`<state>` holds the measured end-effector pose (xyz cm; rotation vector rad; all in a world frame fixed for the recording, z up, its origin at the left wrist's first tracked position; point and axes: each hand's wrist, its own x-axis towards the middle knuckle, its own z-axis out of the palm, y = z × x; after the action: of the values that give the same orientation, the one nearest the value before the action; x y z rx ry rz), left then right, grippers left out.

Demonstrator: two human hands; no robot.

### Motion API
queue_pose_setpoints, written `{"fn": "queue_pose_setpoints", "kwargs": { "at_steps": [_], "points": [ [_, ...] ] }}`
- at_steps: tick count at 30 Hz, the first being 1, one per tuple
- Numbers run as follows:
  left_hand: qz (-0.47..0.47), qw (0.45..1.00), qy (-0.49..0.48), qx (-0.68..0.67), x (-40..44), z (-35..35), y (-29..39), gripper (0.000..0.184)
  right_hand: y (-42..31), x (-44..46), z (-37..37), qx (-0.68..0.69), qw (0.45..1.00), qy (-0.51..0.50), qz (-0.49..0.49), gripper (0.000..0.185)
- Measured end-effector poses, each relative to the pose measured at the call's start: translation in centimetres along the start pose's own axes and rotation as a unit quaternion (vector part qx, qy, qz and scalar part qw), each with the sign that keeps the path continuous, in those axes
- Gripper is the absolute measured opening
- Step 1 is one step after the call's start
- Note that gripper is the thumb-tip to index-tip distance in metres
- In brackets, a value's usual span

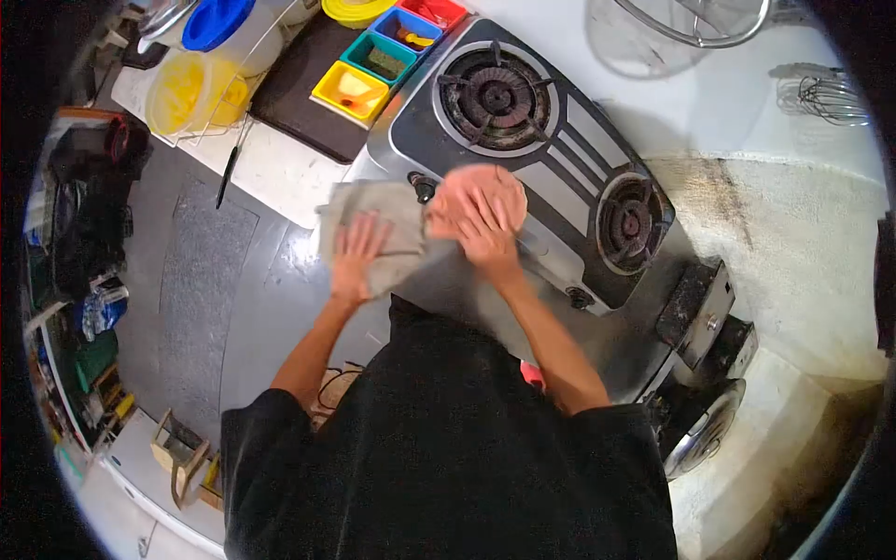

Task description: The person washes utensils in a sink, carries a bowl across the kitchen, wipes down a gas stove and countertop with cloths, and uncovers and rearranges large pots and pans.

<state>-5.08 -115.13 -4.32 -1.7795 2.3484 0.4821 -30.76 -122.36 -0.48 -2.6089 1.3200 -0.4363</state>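
Left hand (361, 245): palm down, fingers spread, right on top of the grey cloth (397, 210)!
Right hand (487, 229): fingers fanned over the pink cloth (455, 191), just beside the grey one, at the stove's front edge.
Stove (581, 154): two burners, beyond the hands.
Small containers (352, 91): yellow, green, blue, red, lined up left of the stove.

Four open seasoning containers (380, 60) are standing in a row along a dark tray (297, 93), a blue-lidded tub (254, 45) is sitting beside a yellow-filled tub (185, 91), and a wire whisk (833, 99) is showing against the white wall (719, 103)
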Motion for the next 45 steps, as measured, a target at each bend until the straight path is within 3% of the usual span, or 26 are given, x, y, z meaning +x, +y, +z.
{"fn": "queue_pose_setpoints", "kwargs": {
  "at_steps": [1,3,6,12,15,17,19,20,22,23,24,26,28,30,35,36,38,40,42,45],
  "points": [
    [0.002,1.0,0.0,-0.003,0.2,-0.7,-0.9,0.077,0.8,-2.6,-1.3,-0.023,0.999,-0.035,-0.014,0.022],
    [-0.04,0.991,0.103,-0.075,0.9,-1.4,-2.3,0.076,2.9,-8.2,-1.8,-0.066,0.998,-0.018,0.003,0.02],
    [-0.086,0.987,0.125,-0.051,1.9,-0.5,-1.9,0.075,3.0,-10.6,-4.0,-0.126,0.988,-0.084,0.01,0.025],
    [-0.078,0.985,0.141,-0.069,1.8,-0.7,-2.0,0.072,-0.2,0.4,0.5,-0.004,0.991,-0.075,-0.107,0.037],
    [-0.071,0.986,0.129,-0.077,1.5,-1.1,-2.4,0.071,1.4,-1.5,-0.7,-0.023,0.985,-0.118,-0.125,0.037],
    [-0.075,0.988,0.113,-0.072,1.4,-0.9,-2.3,0.071,3.6,-4.5,-3.5,-0.03,0.988,-0.128,-0.075,0.037],
    [-0.089,0.988,0.104,-0.072,1.8,-0.8,-2.3,0.072,5.5,-7.2,-5.7,0.02,0.998,0.049,0.026,0.032],
    [-0.095,0.987,0.11,-0.075,2.1,-0.9,-2.2,0.072,5.7,-7.7,-5.7,0.018,0.999,0.048,0.018,0.032],
    [-0.113,0.988,0.089,-0.048,2.1,-1.2,-1.9,0.074,6.1,-8.4,-4.8,-0.095,0.972,0.12,0.176,0.025],
    [-0.117,0.989,0.079,-0.038,2.2,-1.1,-1.9,0.075,6.2,-7.3,-3.7,-0.093,0.973,0.121,0.171,0.025],
    [-0.122,0.989,0.081,-0.038,2.2,-1.1,-2.0,0.075,6.2,-5.9,-2.0,0.016,0.979,0.122,0.163,0.025],
    [-0.113,0.986,0.087,-0.08,2.2,-1.2,-1.9,0.076,5.1,-3.8,1.8,0.193,0.963,0.025,0.186,0.026],
    [-0.12,0.988,0.076,-0.053,2.3,-1.1,-1.9,0.076,0.3,4.8,0.1,0.18,0.983,-0.001,0.04,0.024],
    [-0.123,0.99,0.064,-0.02,2.2,-0.9,-2.0,0.076,-2.0,10.7,1.2,0.204,0.978,0.029,-0.019,0.032],
    [-0.114,0.986,0.106,-0.053,2.2,-1.3,-1.7,0.071,-2.7,18.2,3.4,0.209,0.977,0.037,-0.035,0.041],
    [-0.113,0.986,0.107,-0.051,2.3,-1.3,-1.8,0.071,-2.9,18.9,3.9,0.18,0.981,0.079,-0.004,0.042],
    [-0.106,0.985,0.12,-0.059,2.2,-1.0,-1.9,0.069,-2.6,18.5,4.5,0.152,0.981,0.119,0.024,0.042],
    [-0.109,0.986,0.115,-0.048,2.3,-0.7,-2.2,0.069,-1.8,15.5,3.6,0.169,0.983,0.03,-0.062,0.041],
    [-0.114,0.986,0.11,-0.046,2.4,-0.5,-1.9,0.069,-0.9,12.5,0.9,0.262,0.963,-0.01,-0.055,0.04],
    [-0.121,0.984,0.108,-0.069,2.6,-1.0,-1.9,0.07,-0.2,8.7,-1.4,0.238,0.968,-0.029,-0.07,0.04]
  ]
}}
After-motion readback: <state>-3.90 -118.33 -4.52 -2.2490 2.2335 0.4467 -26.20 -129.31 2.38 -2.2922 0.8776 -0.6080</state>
